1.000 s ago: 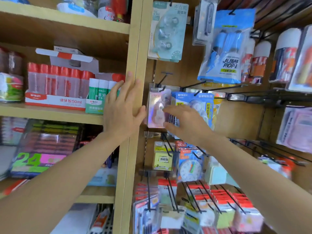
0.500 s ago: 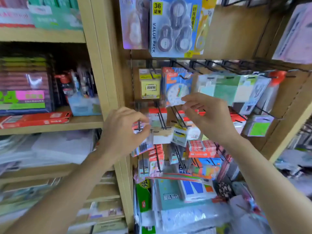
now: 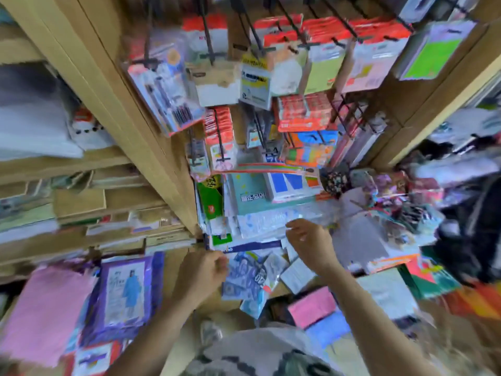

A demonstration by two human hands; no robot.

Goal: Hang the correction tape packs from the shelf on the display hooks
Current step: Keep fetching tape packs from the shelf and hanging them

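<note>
The view looks steeply down and is blurred. A blue correction tape pack (image 3: 244, 278) lies on a low pile of goods, with a smaller light-blue pack (image 3: 253, 303) below it and white packs (image 3: 295, 275) to its right. My left hand (image 3: 202, 275) is curled right at the blue pack's left edge; the blur hides whether it grips it. My right hand (image 3: 309, 242) hovers over the pile's far side with fingers loosely bent and nothing in them. Black display hooks (image 3: 207, 42) carrying hung packs stick out of the wooden panel above.
A wooden upright (image 3: 130, 109) divides the left shelves, stacked with paper and envelopes, from the hook panel. Purple raincoat packs (image 3: 124, 291) and pink sheets (image 3: 43, 313) sit low on the left. Notebooks and coloured folders (image 3: 428, 278) crowd the right.
The view has swung further down, away from the upper hooks. Both hands have dropped from the middle rows of hooks to the pile of packs at the bottom.
</note>
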